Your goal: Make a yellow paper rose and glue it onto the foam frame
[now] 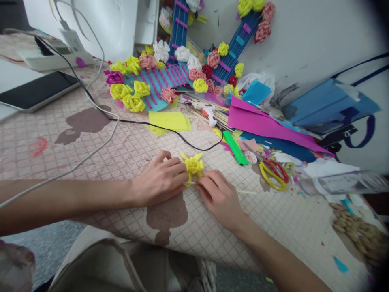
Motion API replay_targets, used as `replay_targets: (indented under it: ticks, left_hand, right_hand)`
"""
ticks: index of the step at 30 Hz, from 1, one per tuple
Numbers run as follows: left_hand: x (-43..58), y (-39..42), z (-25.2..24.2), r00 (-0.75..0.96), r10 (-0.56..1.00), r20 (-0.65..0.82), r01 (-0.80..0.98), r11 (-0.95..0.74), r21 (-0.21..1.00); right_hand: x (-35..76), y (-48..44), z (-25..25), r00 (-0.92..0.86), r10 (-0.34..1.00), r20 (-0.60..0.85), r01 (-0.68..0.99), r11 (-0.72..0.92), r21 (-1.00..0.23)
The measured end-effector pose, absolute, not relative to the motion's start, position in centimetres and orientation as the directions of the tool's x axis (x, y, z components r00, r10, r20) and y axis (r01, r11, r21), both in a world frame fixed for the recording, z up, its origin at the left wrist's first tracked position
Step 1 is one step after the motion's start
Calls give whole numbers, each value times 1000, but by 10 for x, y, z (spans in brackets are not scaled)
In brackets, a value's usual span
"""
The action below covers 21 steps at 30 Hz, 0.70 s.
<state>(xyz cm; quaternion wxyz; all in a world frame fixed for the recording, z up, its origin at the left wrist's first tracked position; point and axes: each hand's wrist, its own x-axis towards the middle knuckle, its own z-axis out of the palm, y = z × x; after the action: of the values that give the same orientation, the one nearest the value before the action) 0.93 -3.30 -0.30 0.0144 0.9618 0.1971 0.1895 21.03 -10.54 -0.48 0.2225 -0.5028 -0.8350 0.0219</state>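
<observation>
A yellow paper flower [193, 165] with pointed petals sits between my two hands, just above the quilted tablecloth. My left hand [165, 178] is closed, its fingertips pressed on the left side of the flower; the thumb is mostly hidden. A thin pale stick [247, 192] runs below the flower and under my right hand [219, 196], which pinches it close to the flower. The stick's far end sticks out to the right. Behind the hands lies a stack of yellow paper sheets [168, 121].
A white glue gun [206, 111] rests on wooden sticks, its black cord [182, 136] curving behind my hands. To the right are a green cutter [235, 147], scissors [275, 172] and a plastic bottle [343, 181]. Flower-covered blue guitar shapes [161, 83] stand behind; a tablet [39, 90] lies left.
</observation>
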Motion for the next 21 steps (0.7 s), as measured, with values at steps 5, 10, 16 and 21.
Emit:
replay_targets:
  ticks: [5,10,16,21]
  left_hand:
    - [9,-33,-2,860,371,350,367,-927,80]
    - [9,-33,-3,862,361,357,363,-930,63]
    - [9,-32,-3,867,360,345,364,-930,57]
    - [10,-32,-2,867,364,340,364,-929,68]
  right_hand:
    - [209,-105,-4,-397,853,338,836,489,-250]
    - [209,-105,-5,-406,853,328,838,490,-239]
    - [205,-105,-2,-415,856,307,857,482,-184]
    - [196,-102,0,-422,849,319,871,477,-116]
